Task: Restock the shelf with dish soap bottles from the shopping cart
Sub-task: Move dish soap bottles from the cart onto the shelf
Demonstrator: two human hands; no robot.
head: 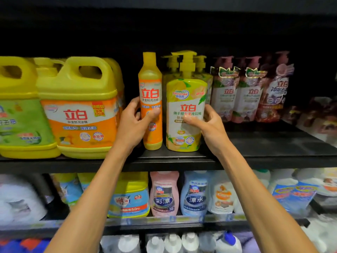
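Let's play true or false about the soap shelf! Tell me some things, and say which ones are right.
1. The left hand holds the slim orange bottle. True.
2. The right hand holds nothing. False: it grips the yellow-green pump bottle.
3. The big yellow jugs stand to the right of both hands. False: they stand to the left of them.
4. Both held bottles stand upright on the black shelf. True.
5. A pink bottle sits one shelf lower down. True.
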